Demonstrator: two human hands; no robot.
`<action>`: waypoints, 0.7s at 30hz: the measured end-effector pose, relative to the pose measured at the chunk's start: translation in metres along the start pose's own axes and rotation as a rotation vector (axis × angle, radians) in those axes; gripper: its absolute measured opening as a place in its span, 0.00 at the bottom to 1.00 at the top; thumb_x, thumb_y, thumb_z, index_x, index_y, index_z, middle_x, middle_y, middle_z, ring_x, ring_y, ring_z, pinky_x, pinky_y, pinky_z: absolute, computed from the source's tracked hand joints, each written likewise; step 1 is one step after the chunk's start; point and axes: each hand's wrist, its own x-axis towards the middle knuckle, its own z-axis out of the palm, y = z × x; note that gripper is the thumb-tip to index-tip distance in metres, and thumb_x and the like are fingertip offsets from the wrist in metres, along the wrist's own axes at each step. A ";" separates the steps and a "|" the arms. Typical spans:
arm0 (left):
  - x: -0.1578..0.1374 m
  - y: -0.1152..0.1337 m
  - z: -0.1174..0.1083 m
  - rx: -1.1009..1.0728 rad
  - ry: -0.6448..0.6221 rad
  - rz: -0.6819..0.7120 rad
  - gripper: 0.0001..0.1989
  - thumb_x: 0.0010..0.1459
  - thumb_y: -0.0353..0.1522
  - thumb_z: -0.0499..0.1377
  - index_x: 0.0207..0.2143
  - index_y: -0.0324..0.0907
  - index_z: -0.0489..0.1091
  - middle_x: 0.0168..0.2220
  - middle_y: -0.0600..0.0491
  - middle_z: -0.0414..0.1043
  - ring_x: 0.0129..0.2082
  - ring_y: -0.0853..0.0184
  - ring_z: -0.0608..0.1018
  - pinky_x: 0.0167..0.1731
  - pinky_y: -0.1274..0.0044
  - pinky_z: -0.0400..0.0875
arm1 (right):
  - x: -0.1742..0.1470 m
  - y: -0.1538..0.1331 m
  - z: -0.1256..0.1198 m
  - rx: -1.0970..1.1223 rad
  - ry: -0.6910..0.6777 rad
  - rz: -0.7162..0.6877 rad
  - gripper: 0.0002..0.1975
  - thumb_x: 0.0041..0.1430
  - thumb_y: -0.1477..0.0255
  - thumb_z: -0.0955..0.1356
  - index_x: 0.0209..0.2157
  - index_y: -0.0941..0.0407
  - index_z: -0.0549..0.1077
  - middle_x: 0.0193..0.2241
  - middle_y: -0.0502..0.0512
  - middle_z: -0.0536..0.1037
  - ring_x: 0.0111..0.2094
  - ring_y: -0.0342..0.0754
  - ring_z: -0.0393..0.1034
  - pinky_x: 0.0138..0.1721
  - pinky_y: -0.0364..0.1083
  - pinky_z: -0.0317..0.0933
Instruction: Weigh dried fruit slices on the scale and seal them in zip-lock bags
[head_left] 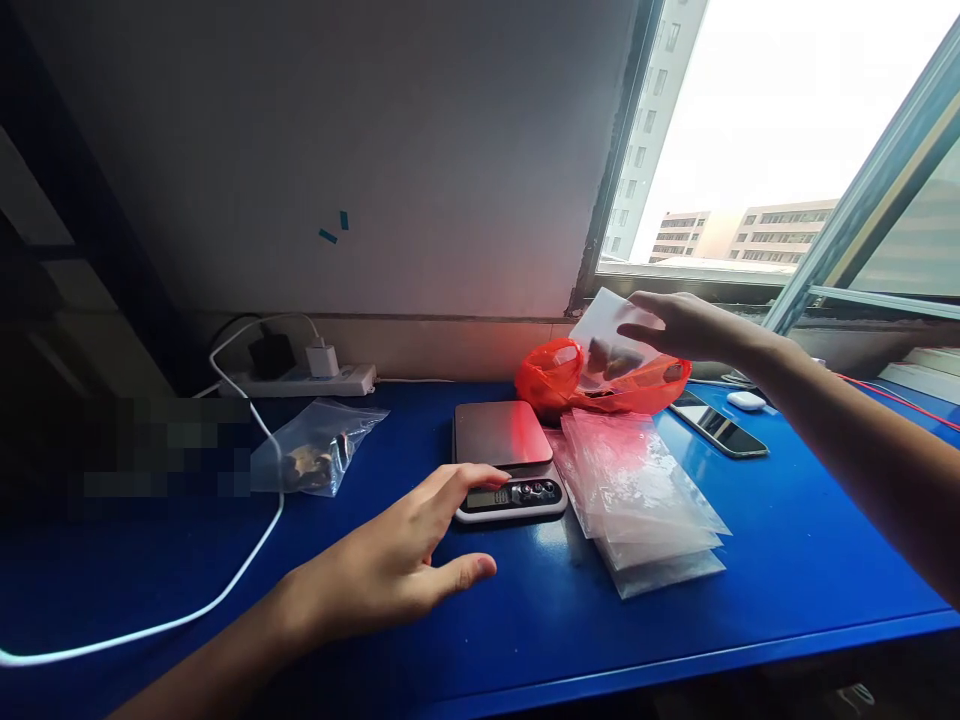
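Your left hand [382, 550], grip spread, was at the front of a square-topped grey digital scale [501, 433] on the blue table [510, 630]; rightward, above a crumpled red plastic bag [551, 380], a translucent plastic bag [600, 318] was pinched in your right hand's [679, 325] grip.

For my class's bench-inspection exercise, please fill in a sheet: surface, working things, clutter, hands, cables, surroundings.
Surface: glossy blue tabletop.
Working things: scale; stack of clear bags; red bag behind it; filled bag at left.
Clutter: phone, small white object, at right.
Hands: left hand, spread, at the scale's display, contact unclear; right hand at an upright translucent bag, grip unclear.
Cables: white cable crossing the tabletop; red wires at right.
Surroundings: wall, window.
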 end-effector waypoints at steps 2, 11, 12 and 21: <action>0.003 -0.004 -0.002 0.089 0.067 0.032 0.27 0.60 0.41 0.59 0.61 0.54 0.58 0.63 0.46 0.59 0.50 0.54 0.74 0.37 0.72 0.75 | 0.011 0.001 0.002 -0.153 0.002 -0.003 0.16 0.63 0.61 0.64 0.42 0.57 0.74 0.34 0.58 0.79 0.30 0.47 0.71 0.29 0.44 0.57; 0.020 -0.072 -0.036 0.216 0.457 0.124 0.17 0.61 0.43 0.57 0.48 0.46 0.70 0.48 0.50 0.72 0.50 0.52 0.73 0.41 0.69 0.73 | 0.003 -0.015 -0.029 -0.335 0.392 0.270 0.23 0.67 0.60 0.59 0.47 0.62 0.75 0.37 0.68 0.79 0.39 0.54 0.74 0.33 0.50 0.52; 0.019 -0.075 -0.037 0.197 0.488 0.134 0.16 0.61 0.44 0.57 0.46 0.46 0.71 0.47 0.51 0.73 0.49 0.52 0.73 0.39 0.70 0.74 | 0.000 -0.018 -0.035 -0.306 0.462 0.292 0.22 0.66 0.61 0.59 0.46 0.63 0.75 0.37 0.68 0.79 0.39 0.54 0.74 0.33 0.50 0.52; 0.005 -0.052 -0.017 -0.174 0.387 0.153 0.25 0.61 0.50 0.54 0.56 0.49 0.66 0.51 0.50 0.73 0.52 0.51 0.73 0.51 0.64 0.69 | -0.036 -0.120 0.015 0.737 0.590 0.055 0.13 0.65 0.63 0.62 0.33 0.57 0.71 0.17 0.44 0.65 0.16 0.35 0.55 0.23 0.42 0.51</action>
